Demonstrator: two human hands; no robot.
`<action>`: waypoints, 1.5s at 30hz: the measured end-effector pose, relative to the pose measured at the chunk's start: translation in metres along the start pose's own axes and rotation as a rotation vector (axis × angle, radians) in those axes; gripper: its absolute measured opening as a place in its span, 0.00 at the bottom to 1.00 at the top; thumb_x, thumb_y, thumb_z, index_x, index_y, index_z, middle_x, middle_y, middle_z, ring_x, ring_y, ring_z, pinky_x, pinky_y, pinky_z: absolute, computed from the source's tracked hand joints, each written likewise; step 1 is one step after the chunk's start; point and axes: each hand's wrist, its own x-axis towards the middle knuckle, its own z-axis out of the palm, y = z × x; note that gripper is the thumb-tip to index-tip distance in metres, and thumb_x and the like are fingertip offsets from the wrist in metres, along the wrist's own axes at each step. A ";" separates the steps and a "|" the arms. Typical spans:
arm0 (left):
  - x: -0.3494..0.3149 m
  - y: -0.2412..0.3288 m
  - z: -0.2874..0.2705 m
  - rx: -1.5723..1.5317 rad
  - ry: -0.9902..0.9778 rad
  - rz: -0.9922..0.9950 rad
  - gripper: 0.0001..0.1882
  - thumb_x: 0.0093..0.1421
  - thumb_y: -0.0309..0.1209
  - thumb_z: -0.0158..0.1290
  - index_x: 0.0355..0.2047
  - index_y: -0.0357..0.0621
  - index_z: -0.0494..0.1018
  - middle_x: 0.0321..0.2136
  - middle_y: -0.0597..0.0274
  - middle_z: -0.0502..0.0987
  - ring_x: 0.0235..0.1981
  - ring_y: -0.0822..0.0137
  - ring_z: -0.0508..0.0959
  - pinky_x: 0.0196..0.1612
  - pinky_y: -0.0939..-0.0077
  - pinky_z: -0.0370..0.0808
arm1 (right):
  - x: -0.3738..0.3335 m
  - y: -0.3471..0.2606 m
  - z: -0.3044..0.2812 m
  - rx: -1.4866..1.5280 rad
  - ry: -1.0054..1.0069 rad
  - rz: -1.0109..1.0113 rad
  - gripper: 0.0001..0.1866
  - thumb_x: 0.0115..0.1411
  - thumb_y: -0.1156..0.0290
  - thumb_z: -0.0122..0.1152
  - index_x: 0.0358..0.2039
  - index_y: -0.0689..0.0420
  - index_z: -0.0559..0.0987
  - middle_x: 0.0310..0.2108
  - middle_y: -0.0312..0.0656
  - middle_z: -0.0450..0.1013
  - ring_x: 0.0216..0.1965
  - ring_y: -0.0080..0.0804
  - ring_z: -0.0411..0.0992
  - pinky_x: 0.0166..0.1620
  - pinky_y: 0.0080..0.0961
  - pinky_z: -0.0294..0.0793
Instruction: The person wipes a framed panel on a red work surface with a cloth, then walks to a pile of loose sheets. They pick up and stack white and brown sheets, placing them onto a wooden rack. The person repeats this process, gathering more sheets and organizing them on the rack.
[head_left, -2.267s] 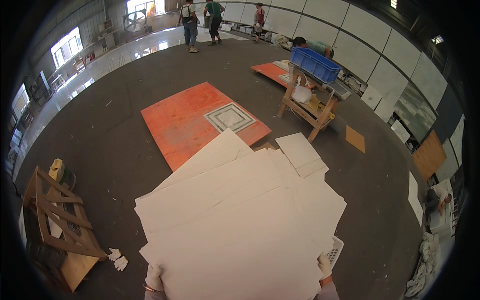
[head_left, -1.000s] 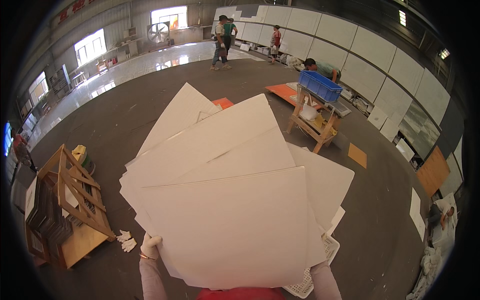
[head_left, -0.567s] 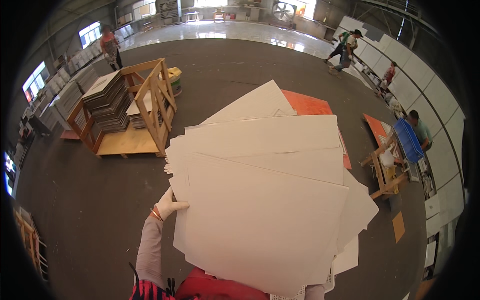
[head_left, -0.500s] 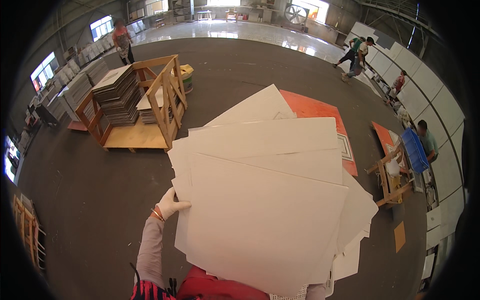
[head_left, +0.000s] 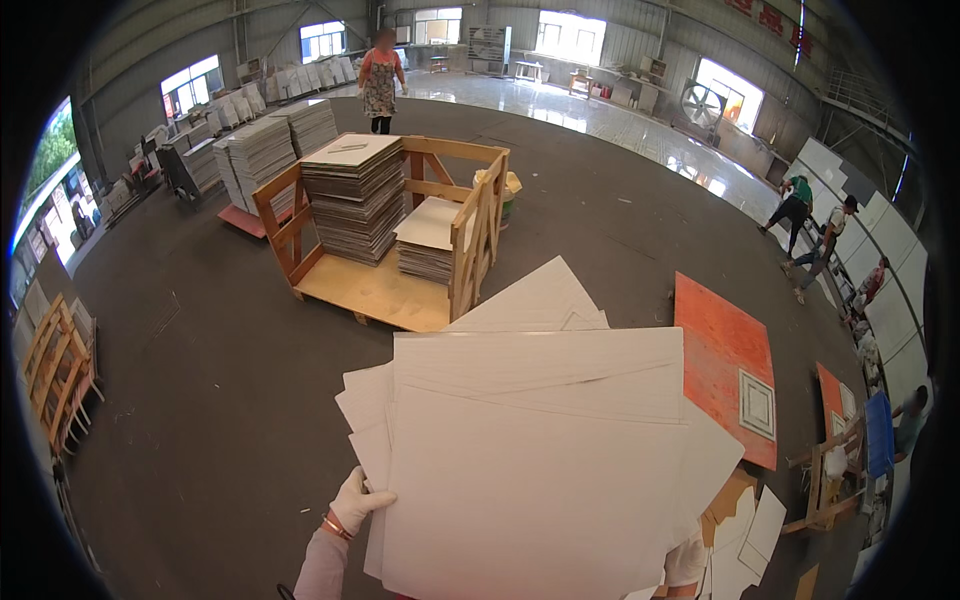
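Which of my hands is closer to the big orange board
Right: your right hand is below the orange board in view; your left hand is farther, well to its lower left.

Daylight blazes through the far windows [head_left: 571,38], glare streaking the glossy floor [head_left: 560,116]; dimmer foreground, edges bending into black!

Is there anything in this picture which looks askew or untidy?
Yes: the white sheets between the left hand and the right hand look askew. They fan out at different angles, corners jutting unevenly, unlike the neater tall stack in the wooden crate.
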 end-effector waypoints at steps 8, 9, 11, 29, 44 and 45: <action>0.018 0.043 -0.102 -0.144 0.010 0.017 0.44 0.41 0.23 0.63 0.58 0.33 0.54 0.51 0.52 0.69 0.52 0.59 0.71 0.56 0.65 0.67 | 0.130 0.074 0.118 -0.269 -0.074 0.052 0.39 0.51 0.55 0.66 0.59 0.57 0.61 0.55 0.37 0.65 0.56 0.33 0.64 0.57 0.32 0.64; 0.019 0.047 -0.107 -0.181 0.067 0.038 0.44 0.40 0.21 0.63 0.58 0.33 0.54 0.51 0.52 0.69 0.52 0.59 0.71 0.56 0.64 0.68 | 0.146 0.086 0.128 -0.245 -0.085 0.029 0.38 0.53 0.55 0.65 0.59 0.56 0.61 0.55 0.37 0.65 0.56 0.33 0.64 0.57 0.32 0.64; 0.021 0.058 -0.116 -0.224 0.163 0.082 0.43 0.40 0.19 0.61 0.58 0.33 0.54 0.50 0.52 0.70 0.50 0.58 0.72 0.55 0.63 0.69 | 0.171 0.113 0.149 -0.199 -0.042 0.060 0.35 0.56 0.56 0.61 0.60 0.55 0.61 0.54 0.37 0.66 0.55 0.32 0.64 0.57 0.32 0.64; 0.223 0.287 -0.204 0.231 0.549 0.534 0.36 0.37 0.16 0.58 0.50 0.29 0.61 0.40 0.53 0.73 0.38 0.62 0.76 0.41 0.70 0.74 | 0.462 0.415 0.383 -0.570 -0.332 0.146 0.23 0.67 0.58 0.37 0.56 0.56 0.67 0.57 0.41 0.64 0.58 0.38 0.61 0.58 0.30 0.61; 0.448 0.444 -0.184 0.637 0.559 0.294 0.39 0.40 0.15 0.63 0.55 0.30 0.60 0.44 0.49 0.73 0.46 0.60 0.72 0.51 0.64 0.69 | 0.630 0.554 0.539 0.047 0.044 0.856 0.23 0.64 0.55 0.43 0.57 0.49 0.65 0.49 0.41 0.69 0.46 0.35 0.67 0.49 0.35 0.66; 0.471 0.436 -0.188 0.773 0.464 0.279 0.29 0.51 0.25 0.60 0.53 0.34 0.64 0.45 0.49 0.74 0.47 0.58 0.72 0.53 0.64 0.68 | 0.640 0.553 0.533 0.020 0.085 0.878 0.23 0.64 0.55 0.43 0.57 0.49 0.65 0.49 0.41 0.70 0.44 0.35 0.68 0.48 0.35 0.67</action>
